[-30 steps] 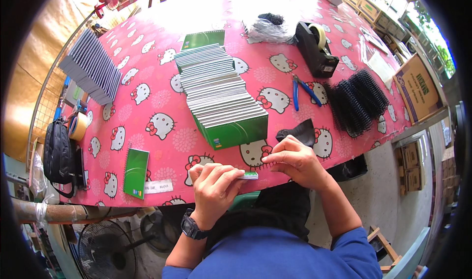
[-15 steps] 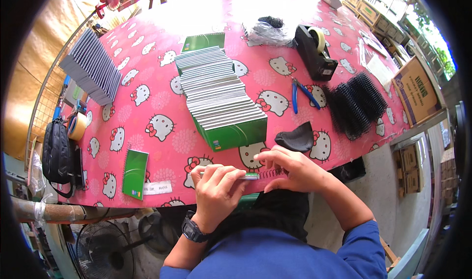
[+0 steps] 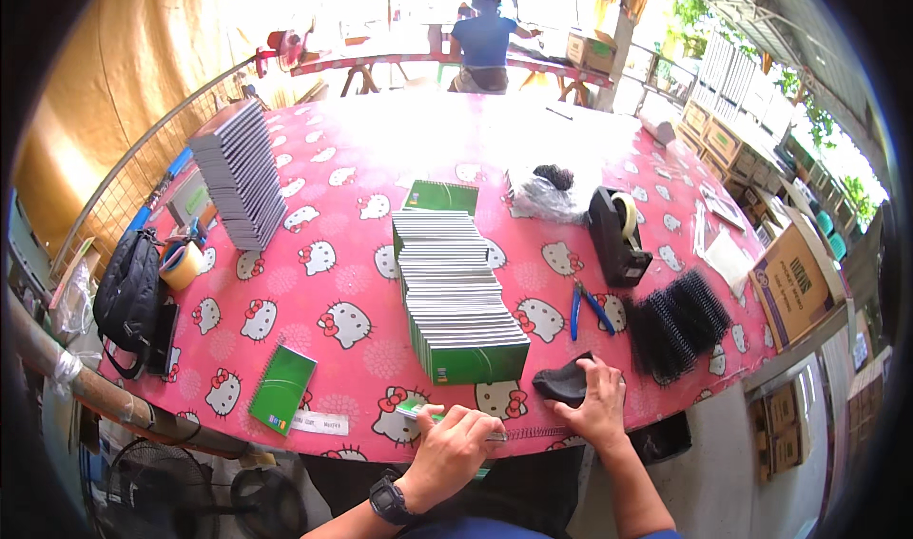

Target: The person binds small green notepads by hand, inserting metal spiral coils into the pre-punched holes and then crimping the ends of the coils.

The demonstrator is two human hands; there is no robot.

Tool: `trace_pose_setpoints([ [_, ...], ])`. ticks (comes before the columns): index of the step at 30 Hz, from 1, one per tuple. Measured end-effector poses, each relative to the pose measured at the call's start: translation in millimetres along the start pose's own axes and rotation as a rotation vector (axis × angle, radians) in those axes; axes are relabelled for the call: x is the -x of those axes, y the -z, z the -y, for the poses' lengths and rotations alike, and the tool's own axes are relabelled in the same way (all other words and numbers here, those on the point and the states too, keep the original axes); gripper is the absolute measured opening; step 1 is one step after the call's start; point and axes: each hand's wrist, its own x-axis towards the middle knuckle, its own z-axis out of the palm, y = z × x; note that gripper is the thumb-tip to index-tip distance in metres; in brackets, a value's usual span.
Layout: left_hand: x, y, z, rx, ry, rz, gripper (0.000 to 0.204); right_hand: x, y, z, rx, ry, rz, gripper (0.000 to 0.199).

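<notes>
My left hand (image 3: pixel 453 452), closed near the table's front edge, holds a small green notebook (image 3: pixel 411 410) that it mostly covers. From the notebook's right end a thin dark spiral coil (image 3: pixel 534 434) sticks out along the edge. My right hand (image 3: pixel 599 408) grips a soft-looking black curved piece (image 3: pixel 561 381) between thumb and fingers; its exact kind is unclear. Just beyond the hands lies a long row of green-covered notebooks (image 3: pixel 456 301), their white page edges facing up.
Blue-handled pliers (image 3: pixel 592 311), a black tape dispenser (image 3: pixel 618 244) and a pile of black spiral coils (image 3: pixel 677 325) lie to the right. At left are a spiral notebook (image 3: pixel 282 389), a tall notebook stack (image 3: pixel 238 178) and a black bag (image 3: pixel 128 287). A person (image 3: pixel 485 40) sits far off.
My right hand has left the coil's end and moved onto the black curved piece. My left hand still holds the notebook. The view has tilted up, showing the far person.
</notes>
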Motion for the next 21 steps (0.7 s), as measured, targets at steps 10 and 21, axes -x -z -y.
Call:
trace_pose_setpoints([
  [10, 1.6, 3.6, 26.1, -0.052, -0.041, -0.11, 0.027, -9.6, 32.5, 20.9, -1.248, 0.224, 0.629, 0.06],
  [21, 5.8, 4.2, 27.4, 0.063, -0.064, -0.103, 0.029, -7.5, 25.9, 45.7, -1.484, 0.237, 0.733, 0.046],
])
